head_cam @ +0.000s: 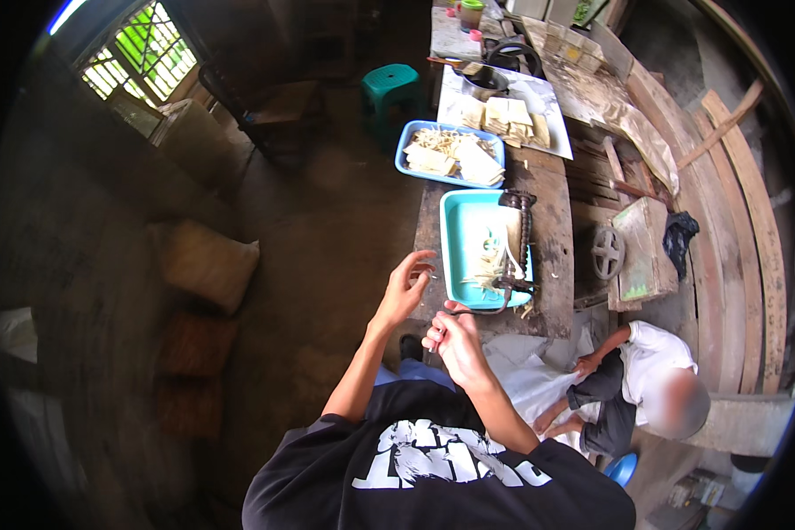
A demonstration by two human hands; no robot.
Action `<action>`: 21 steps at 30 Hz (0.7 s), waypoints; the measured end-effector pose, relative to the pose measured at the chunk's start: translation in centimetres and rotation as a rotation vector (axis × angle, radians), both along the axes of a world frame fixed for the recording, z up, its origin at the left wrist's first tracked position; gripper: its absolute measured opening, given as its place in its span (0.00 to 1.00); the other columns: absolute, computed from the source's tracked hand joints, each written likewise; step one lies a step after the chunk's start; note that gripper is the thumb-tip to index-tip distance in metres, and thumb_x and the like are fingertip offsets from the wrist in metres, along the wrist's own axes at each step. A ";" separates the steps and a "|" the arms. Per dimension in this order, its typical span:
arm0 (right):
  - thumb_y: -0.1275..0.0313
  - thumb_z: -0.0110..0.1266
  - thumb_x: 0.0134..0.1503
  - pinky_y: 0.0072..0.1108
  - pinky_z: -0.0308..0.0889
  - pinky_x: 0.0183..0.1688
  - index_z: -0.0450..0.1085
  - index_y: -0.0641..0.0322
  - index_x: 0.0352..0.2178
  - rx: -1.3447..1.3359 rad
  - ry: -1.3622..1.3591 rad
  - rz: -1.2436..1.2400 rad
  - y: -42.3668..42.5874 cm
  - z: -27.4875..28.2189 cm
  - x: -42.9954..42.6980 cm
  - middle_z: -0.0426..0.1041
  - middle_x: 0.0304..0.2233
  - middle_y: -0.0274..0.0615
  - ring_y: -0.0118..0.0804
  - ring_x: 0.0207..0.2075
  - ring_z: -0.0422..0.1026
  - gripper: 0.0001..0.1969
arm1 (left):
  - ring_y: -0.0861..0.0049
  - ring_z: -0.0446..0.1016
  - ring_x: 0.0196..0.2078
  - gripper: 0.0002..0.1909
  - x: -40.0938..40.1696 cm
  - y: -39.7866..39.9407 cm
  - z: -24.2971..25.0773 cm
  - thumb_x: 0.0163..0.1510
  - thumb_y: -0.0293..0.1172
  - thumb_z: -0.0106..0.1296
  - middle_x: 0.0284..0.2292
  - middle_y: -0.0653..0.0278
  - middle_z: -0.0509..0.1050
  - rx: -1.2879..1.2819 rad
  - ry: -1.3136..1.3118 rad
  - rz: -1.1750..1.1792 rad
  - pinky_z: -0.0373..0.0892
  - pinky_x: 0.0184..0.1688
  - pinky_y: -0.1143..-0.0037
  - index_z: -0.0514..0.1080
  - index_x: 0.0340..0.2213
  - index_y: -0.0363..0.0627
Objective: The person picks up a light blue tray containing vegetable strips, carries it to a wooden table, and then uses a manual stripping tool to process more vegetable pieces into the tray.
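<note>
My right hand is closed around the crank handle of a dark metal hand-cranked roller machine. The machine stands at the right side of a turquoise plastic tray. A pale flat sheet lies against its rollers. Thin pale strips hang from the machine and lie in the tray below. Left of the tray, my left hand is held in the air with fingers curved apart and nothing in it.
The wooden table also bears a blue tray of strips and sheets. Beyond are stacked pale sheets and a metal pot. A green plastic stool stands left. Another person sits low at the right, touching white sheeting.
</note>
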State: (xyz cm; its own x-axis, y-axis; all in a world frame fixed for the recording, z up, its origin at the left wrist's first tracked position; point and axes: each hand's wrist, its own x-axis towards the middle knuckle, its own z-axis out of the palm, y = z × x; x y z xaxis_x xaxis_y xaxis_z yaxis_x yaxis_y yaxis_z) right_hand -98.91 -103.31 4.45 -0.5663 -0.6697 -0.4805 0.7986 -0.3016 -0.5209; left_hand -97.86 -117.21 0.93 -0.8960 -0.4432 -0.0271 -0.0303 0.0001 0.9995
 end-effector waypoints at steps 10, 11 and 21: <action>0.73 0.39 0.54 0.12 0.44 0.16 0.61 0.66 0.35 -0.273 -0.276 0.224 5.5 5.5 -4.3 0.46 0.13 0.24 0.17 0.13 0.46 0.08 | 0.77 0.66 0.38 0.14 -1.1 0.0 -1.0 0.47 0.20 0.38 0.37 0.63 0.67 -0.047 0.110 -0.069 0.62 0.42 0.76 0.63 0.38 0.38; 0.73 0.39 0.54 0.12 0.43 0.14 0.61 0.66 0.34 -0.281 -0.314 0.245 6.0 5.6 -4.8 0.45 0.12 0.23 0.17 0.12 0.45 0.08 | 0.77 0.67 0.38 0.14 -1.4 0.0 -0.9 0.47 0.20 0.38 0.36 0.63 0.68 -0.049 0.120 -0.083 0.62 0.42 0.76 0.64 0.38 0.38; 0.74 0.38 0.55 0.10 0.38 0.05 0.61 0.68 0.34 -0.429 -0.465 0.330 9.5 3.7 -6.7 0.45 0.10 0.23 0.14 0.07 0.42 0.08 | 0.78 0.65 0.41 0.13 -2.7 2.4 -0.3 0.54 0.33 0.38 0.40 0.64 0.66 0.120 0.127 -0.250 0.61 0.42 0.77 0.61 0.40 0.40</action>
State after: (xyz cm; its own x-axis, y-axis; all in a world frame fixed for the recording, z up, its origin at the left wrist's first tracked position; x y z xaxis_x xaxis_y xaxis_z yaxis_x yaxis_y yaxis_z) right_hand -105.63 -93.84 8.20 -0.1019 -0.9549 -0.2789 0.9942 -0.1077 0.0057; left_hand -100.58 -114.80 0.59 -0.9766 -0.2085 0.0536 0.0813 -0.1265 0.9886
